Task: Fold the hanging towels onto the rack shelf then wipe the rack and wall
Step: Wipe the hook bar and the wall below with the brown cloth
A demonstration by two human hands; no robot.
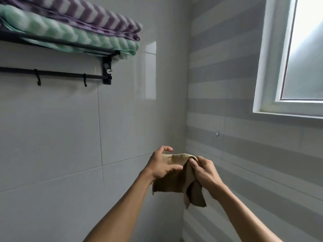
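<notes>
Two folded towels sit stacked on the black rack shelf [57, 43], far left: purple chevron towel [97, 18] over mint chevron towel [73, 34]. Hanging bar [52, 74] below is bare, hooks only, so folding looks done. Both hands hold a brown cleaning cloth [176, 182] near centre, apart from wall. Right hand [205, 173] pinches top edge, fingers curled; left hand [163, 165] grips w/ thumb, upper fingers loose. Prob. bunching cloth into a pad before wiping. Glossy grey tiled wall [52, 137]; striped tiles and frosted window [304, 55] at right.
</notes>
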